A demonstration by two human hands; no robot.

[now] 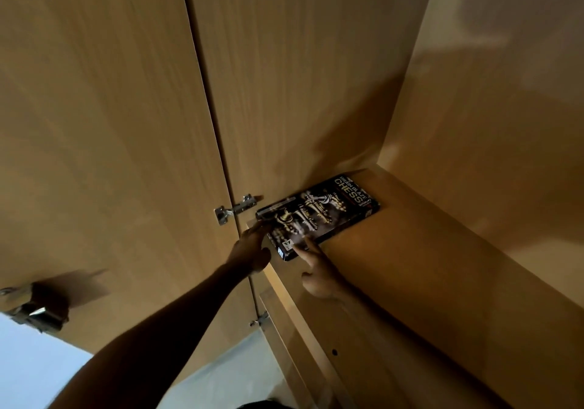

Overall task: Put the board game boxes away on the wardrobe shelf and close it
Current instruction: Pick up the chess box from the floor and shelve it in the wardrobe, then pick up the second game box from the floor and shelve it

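A dark chess box (pixel 322 212) lies flat on the wooden wardrobe shelf (pixel 426 250), close to the left side panel. Its near corner sticks out slightly over the shelf's front edge. My left hand (pixel 252 250) reaches up from the lower left, and its straight fingers touch the box's left near edge. My right hand (pixel 319 277) rests on the shelf just in front of the box, with its index finger stretched out against the box's near edge. No other game box is in view.
The wardrobe's left door (pixel 94 124) stands open, held by a metal hinge (pixel 235 209) beside the box. A second hinge (pixel 34 310) shows at the lower left. The shelf runs on to the right of the box, up to the back panel (pixel 489 108).
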